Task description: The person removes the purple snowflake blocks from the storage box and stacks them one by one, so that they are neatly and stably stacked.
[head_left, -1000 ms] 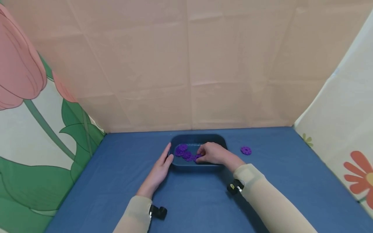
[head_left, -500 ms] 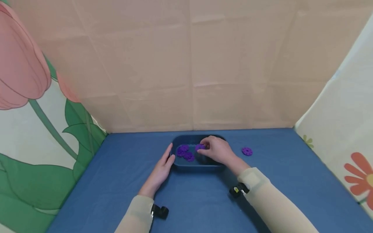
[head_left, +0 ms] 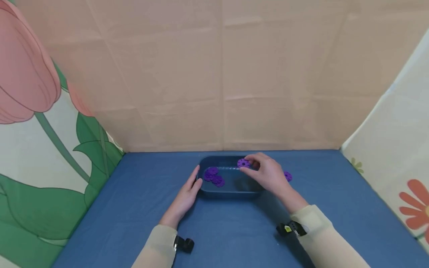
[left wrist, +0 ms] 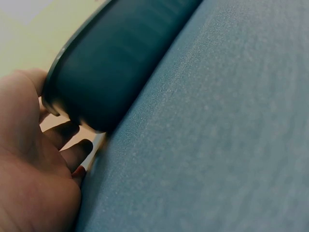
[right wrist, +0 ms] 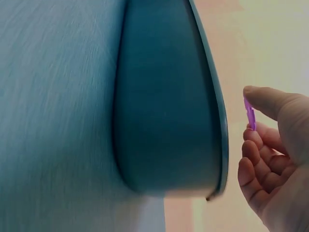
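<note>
My right hand (head_left: pixel 268 174) pinches a purple notched plastic disc (head_left: pixel 243 163) between thumb and fingertips, above the right half of a dark blue tray (head_left: pixel 231 194). In the right wrist view the disc (right wrist: pixel 250 114) shows edge-on, higher than the tray's rim (right wrist: pixel 223 140). Several more purple discs (head_left: pixel 214 176) lie clustered inside the tray at its left. My left hand (head_left: pixel 184 195) rests against the tray's left end, fingers extended along its side and thumb by the front corner. The left wrist view shows that hand's fingertips (left wrist: pixel 79 151) near the tray's end wall (left wrist: pixel 113 67).
Another purple disc (head_left: pixel 288 176) lies on the blue cloth (head_left: pixel 231 230) right of the tray, partly hidden by my right hand. A beige backdrop (head_left: pixel 167 74) rises behind the table, with flower-printed sheets (head_left: pixel 392 126) at both sides.
My right hand has picked one disc out of the cluster and lifted it up and to the right, over the tray. The left hand stays at the tray's end.
</note>
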`<move>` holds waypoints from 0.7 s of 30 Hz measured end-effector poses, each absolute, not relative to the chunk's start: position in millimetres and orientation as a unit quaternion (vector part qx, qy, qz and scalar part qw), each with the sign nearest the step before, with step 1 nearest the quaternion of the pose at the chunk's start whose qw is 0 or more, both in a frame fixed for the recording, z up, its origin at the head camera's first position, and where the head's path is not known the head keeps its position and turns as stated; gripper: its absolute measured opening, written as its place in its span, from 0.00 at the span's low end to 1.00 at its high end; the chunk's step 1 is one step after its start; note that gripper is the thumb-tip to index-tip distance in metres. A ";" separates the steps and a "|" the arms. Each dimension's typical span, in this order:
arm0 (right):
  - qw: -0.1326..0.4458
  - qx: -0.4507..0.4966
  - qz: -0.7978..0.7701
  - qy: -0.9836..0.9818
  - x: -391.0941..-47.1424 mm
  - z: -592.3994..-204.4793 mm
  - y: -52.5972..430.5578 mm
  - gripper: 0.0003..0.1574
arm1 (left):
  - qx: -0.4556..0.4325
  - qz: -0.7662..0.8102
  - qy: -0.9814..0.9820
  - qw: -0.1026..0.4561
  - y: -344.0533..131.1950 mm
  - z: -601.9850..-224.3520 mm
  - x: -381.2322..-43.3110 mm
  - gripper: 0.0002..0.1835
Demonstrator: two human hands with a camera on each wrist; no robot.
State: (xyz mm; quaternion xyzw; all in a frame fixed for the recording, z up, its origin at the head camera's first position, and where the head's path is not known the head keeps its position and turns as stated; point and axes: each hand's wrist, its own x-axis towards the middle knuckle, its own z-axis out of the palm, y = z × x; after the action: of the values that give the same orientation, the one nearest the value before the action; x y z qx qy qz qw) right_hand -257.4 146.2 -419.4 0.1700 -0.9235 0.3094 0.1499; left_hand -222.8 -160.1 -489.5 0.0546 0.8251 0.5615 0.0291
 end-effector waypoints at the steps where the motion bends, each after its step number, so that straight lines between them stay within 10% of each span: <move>1: 0.152 0.166 0.311 -0.924 -255.8 -418.6 149.9 0.30 | 0.055 0.562 0.825 0.029 -160.2 -489.8 -222.7 0.38; 21: 0.129 0.072 0.364 -0.920 -264.4 -432.4 246.5 0.35 | 0.066 0.569 0.819 0.029 -163.6 -489.9 -223.5 0.37</move>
State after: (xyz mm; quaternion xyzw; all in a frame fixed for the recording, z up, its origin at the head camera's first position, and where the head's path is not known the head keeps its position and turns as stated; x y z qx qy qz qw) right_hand -264.4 246.5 -432.4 0.0721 -0.9195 0.3641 0.1293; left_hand -223.5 -163.6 -489.9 0.0658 0.8189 0.5693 0.0293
